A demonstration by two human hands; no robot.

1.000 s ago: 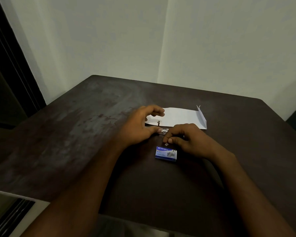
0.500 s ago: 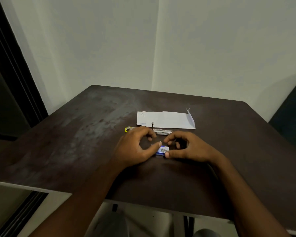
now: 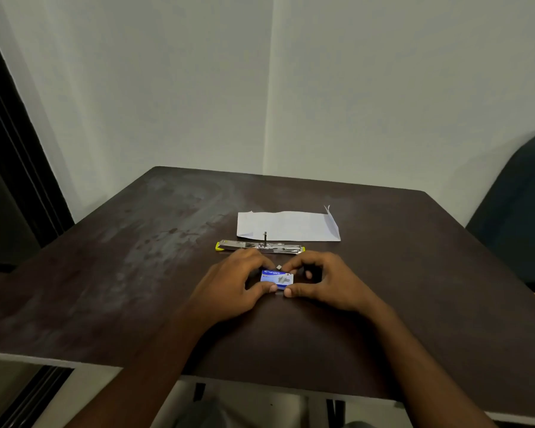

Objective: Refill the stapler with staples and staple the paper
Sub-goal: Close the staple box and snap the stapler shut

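Presently I have the blue staple box (image 3: 276,278) pinched between both hands on the worktop (image 3: 136,273): left hand (image 3: 229,288) and right hand (image 3: 328,284) each clamped on an end, thumbs at the near edge. Light, thin card; I judge it crushable, best held by the ends. Contents not visible. Behind it the stapler (image 3: 260,246) lies opened out flat, the paper (image 3: 288,226) just beyond.
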